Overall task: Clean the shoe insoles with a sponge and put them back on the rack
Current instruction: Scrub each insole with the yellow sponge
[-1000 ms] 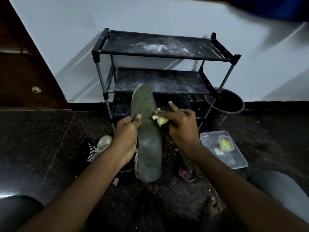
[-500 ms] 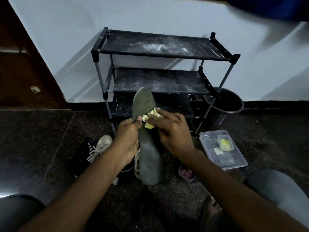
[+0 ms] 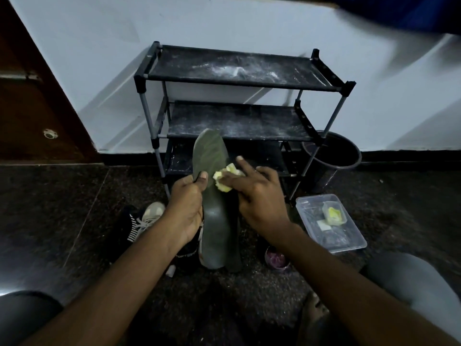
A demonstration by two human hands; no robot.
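Gripping the dark insole [image 3: 216, 216] at frame centre, the left hand [image 3: 185, 208] curls round its edge, thumb on top. The right hand [image 3: 259, 196] presses a yellow sponge [image 3: 225, 179] against it with fingers pinching. Behind stands the black rack [image 3: 239, 96].

I see the dark floor [image 3: 50, 221] carrying the rack [image 3: 237, 68] mid-frame, bin [image 3: 334, 176] and tub [image 3: 309, 221] right, sneaker [image 3: 152, 213] lower left.

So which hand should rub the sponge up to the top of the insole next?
The right hand. It holds the sponge against the insole, with the toe end just above. The left hand grips the insole's edge, steadying it, so that one is probably best left holding.
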